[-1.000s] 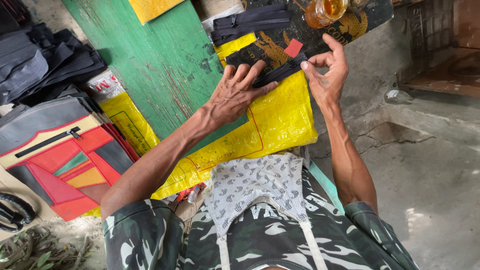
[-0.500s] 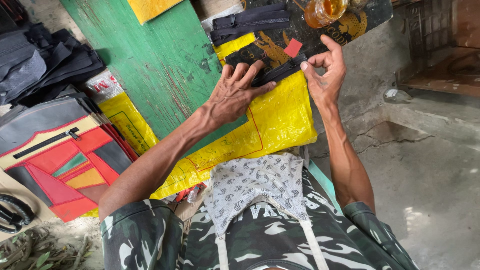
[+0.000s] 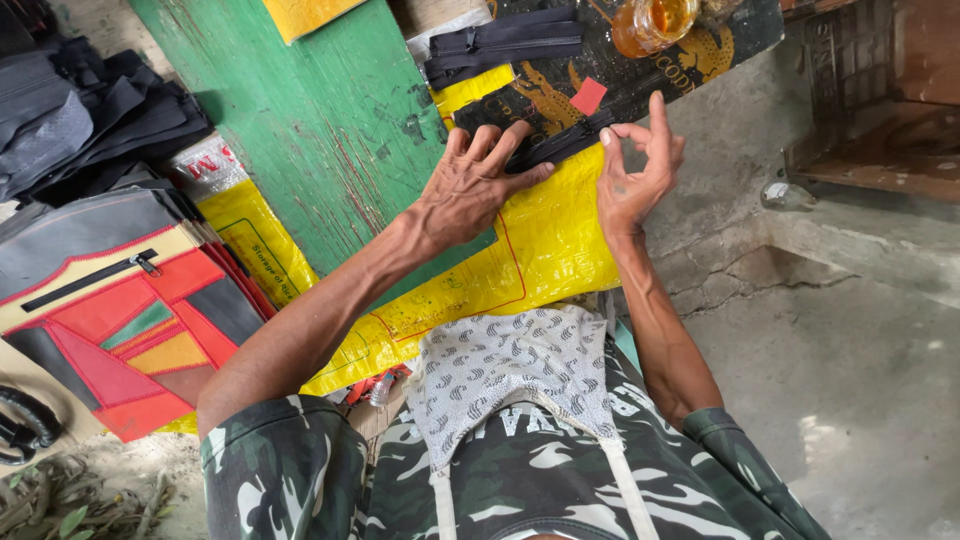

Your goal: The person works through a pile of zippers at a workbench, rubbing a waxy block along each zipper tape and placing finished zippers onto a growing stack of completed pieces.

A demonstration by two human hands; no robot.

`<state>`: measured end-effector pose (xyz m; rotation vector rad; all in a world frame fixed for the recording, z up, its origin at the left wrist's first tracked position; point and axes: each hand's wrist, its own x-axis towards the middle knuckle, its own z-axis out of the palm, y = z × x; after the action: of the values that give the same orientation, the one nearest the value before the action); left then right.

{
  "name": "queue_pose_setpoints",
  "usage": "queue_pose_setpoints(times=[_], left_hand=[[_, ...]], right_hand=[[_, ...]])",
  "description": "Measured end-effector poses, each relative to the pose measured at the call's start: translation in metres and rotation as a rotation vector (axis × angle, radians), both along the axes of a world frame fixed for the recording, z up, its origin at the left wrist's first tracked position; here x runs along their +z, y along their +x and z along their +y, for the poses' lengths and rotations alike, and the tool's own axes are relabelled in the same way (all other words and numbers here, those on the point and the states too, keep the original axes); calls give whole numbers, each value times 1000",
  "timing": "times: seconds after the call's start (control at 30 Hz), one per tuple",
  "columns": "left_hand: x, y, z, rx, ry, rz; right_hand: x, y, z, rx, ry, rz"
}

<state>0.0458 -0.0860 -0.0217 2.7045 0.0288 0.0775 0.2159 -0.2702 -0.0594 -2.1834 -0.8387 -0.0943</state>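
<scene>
- Black zipper strip (image 3: 560, 145) lies on the yellow woven sheet (image 3: 560, 250), at the sheet's far edge, against a black printed piece (image 3: 520, 105). Long axis runs left-low to right-high across the view.
- Left hand (image 3: 475, 185): palm down, fingers spread flat, pressing the strip's left part and the sheet under it. No grip, hand open and flat.
- Right hand (image 3: 635, 175): at the strip's right end, thumb and forefinger tips meeting in a pinch at the strip's end; other fingers raised and fanned. Can't tell for sure if the pinch has the strip itself or just touches it.
- Both hands on the strip, so neither is nearer; strip spans between them, L to R.
- Both forearms reach fwd from the body, left across the green board (image 3: 320, 130), right wrist bent back.
- Nearby: red tab (image 3: 588, 96) just past the strip, amber glass jar (image 3: 655, 20) further off, rolled black zippers (image 3: 505, 45) at top, red-and-black bag (image 3: 120, 320) well apart at left.
</scene>
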Motion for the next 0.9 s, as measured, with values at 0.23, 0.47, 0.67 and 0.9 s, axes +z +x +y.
queue_pose_setpoints(times=[0.23, 0.47, 0.67, 0.9], left_hand=[[1, -4, 2, -12, -19, -24], [20, -33, 16, -41, -69, -122], [26, -36, 26, 276, -329, -196], [12, -12, 7, 309, -373, -223]], right_hand=[[12, -26, 5, 64, -85, -45], [24, -39, 9, 76, -316, -25], [27, -45, 8, 127, -462, 5], [48, -2, -13, -26, 106, 325]])
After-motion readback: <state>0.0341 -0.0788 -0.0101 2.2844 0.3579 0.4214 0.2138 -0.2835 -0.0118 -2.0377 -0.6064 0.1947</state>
